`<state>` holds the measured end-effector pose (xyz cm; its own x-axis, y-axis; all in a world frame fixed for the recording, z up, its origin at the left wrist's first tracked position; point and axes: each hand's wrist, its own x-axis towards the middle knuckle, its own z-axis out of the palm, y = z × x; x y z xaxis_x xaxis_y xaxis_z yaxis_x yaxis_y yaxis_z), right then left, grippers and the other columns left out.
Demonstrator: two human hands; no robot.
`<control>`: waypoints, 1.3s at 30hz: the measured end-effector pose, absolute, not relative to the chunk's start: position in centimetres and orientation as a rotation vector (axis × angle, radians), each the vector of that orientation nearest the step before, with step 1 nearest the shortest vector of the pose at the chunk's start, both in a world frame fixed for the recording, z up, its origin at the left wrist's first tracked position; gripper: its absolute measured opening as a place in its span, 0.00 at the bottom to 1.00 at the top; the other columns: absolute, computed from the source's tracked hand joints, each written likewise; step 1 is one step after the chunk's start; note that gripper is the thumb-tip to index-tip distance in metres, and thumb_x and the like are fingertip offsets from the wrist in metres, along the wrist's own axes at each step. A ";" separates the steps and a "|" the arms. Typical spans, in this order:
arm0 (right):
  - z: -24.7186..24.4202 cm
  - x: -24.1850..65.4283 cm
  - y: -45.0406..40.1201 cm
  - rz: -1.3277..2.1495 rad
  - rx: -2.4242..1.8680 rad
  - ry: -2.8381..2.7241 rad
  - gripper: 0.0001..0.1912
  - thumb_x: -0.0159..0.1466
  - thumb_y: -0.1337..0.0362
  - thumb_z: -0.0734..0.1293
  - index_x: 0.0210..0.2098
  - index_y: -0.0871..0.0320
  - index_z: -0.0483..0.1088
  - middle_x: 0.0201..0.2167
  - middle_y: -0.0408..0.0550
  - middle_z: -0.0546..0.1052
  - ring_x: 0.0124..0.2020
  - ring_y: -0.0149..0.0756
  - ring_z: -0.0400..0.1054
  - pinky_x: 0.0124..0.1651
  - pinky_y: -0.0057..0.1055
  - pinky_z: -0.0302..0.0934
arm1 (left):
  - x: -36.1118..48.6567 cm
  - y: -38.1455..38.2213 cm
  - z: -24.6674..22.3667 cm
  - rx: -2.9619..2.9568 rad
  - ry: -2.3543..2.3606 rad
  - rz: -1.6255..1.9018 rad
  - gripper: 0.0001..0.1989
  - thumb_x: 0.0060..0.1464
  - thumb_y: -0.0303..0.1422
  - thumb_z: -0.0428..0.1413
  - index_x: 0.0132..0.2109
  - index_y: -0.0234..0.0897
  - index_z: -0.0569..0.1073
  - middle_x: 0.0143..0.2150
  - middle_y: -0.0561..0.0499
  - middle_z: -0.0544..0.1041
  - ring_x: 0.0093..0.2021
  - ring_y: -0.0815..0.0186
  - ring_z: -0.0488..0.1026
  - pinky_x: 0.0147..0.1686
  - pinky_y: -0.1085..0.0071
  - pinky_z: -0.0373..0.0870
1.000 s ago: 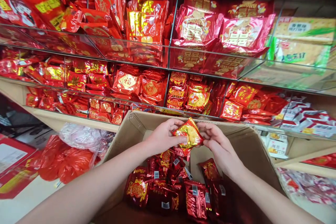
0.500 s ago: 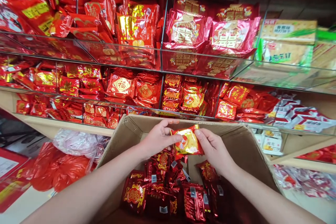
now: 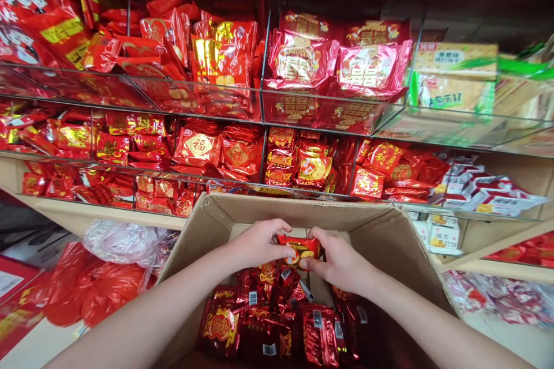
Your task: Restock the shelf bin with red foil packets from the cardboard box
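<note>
A small red and gold snack packet is held by its two ends over an open cardboard box. My left hand grips its left end, thumb on the front. On the other end, my right hand pinches the packet between thumb and fingers. Beneath both hands, dark red shiny packets lie in the box, some with white barcode labels showing.
Beyond the box, clear-fronted shelves hold red packets, pink-red packets and green-edged cracker packs. Red plastic bags lie left of the box, and clear bags of packets lie to its right.
Both hands have lowered slightly with the packet, which is now tipped and shows a narrower face. My right hand's fingers have curled further round its end. The view has shifted slightly.
</note>
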<state>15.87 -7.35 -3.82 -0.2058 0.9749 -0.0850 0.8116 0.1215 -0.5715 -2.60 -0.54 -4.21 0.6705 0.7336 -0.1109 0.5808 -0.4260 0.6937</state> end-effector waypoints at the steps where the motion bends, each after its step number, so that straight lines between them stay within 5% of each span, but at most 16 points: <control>1: -4.0 15.9 -7.4 0.684 -1.815 -2.205 0.07 0.55 0.63 0.62 0.32 0.57 0.59 0.27 0.45 0.71 0.28 0.35 0.65 0.29 0.28 0.54 | -2.7 -0.6 -4.6 2.202 1.002 0.147 0.23 0.43 0.42 0.56 0.47 0.39 0.67 0.38 0.49 0.72 0.36 0.64 0.69 0.34 0.71 0.63; 4: -4.8 16.0 -7.5 0.591 -1.992 -2.429 0.11 0.54 0.67 0.62 0.38 0.59 0.60 0.32 0.53 0.73 0.33 0.41 0.68 0.30 0.30 0.53 | -3.0 -1.0 -5.7 2.313 0.993 -0.220 0.24 0.39 0.37 0.58 0.47 0.39 0.67 0.46 0.46 0.70 0.47 0.58 0.66 0.44 0.67 0.61; 9: -7.4 17.1 -6.9 0.724 -2.167 -2.392 0.16 0.53 0.67 0.62 0.41 0.59 0.59 0.35 0.55 0.73 0.36 0.41 0.68 0.31 0.29 0.55 | -2.7 -1.5 -7.6 2.275 1.067 -0.576 0.25 0.34 0.30 0.60 0.45 0.36 0.68 0.49 0.40 0.68 0.49 0.52 0.65 0.45 0.62 0.61; 19: -9.0 17.0 -6.5 0.637 -2.382 -2.455 0.16 0.52 0.69 0.64 0.41 0.61 0.66 0.41 0.59 0.69 0.43 0.48 0.65 0.40 0.37 0.57 | -2.0 0.4 -10.1 2.185 1.243 -0.349 0.30 0.28 0.30 0.63 0.45 0.37 0.67 0.45 0.45 0.70 0.44 0.58 0.68 0.41 0.71 0.63; 24: -8.3 16.1 -6.6 0.603 -2.038 -2.521 0.13 0.55 0.64 0.63 0.39 0.63 0.67 0.39 0.58 0.69 0.44 0.45 0.62 0.44 0.35 0.55 | -1.8 0.2 -10.0 2.176 1.234 -0.342 0.24 0.24 0.34 0.64 0.35 0.37 0.71 0.34 0.51 0.73 0.35 0.60 0.70 0.33 0.72 0.64; 28: -8.7 15.7 -6.9 0.856 -1.730 -2.308 0.25 0.51 0.61 0.67 0.47 0.62 0.59 0.40 0.53 0.70 0.41 0.39 0.64 0.41 0.30 0.57 | -1.7 0.4 -9.5 2.123 1.055 -0.072 0.16 0.32 0.34 0.62 0.33 0.38 0.72 0.30 0.56 0.72 0.31 0.67 0.68 0.30 0.74 0.62; 33: -6.4 16.0 -6.2 0.836 -1.635 -2.016 0.09 0.58 0.60 0.61 0.35 0.59 0.63 0.30 0.46 0.71 0.32 0.35 0.64 0.36 0.31 0.58 | -1.6 0.8 -6.8 1.758 0.870 0.350 0.15 0.40 0.36 0.59 0.37 0.33 0.71 0.29 0.54 0.72 0.29 0.71 0.66 0.30 0.75 0.62; 39: -4.1 16.6 -5.7 1.173 -1.289 -1.502 0.19 0.53 0.58 0.67 0.40 0.56 0.58 0.33 0.44 0.71 0.32 0.32 0.66 0.37 0.33 0.62 | -1.5 0.2 -4.2 1.311 0.751 0.623 0.19 0.40 0.36 0.60 0.40 0.32 0.69 0.36 0.49 0.73 0.30 0.72 0.69 0.28 0.74 0.64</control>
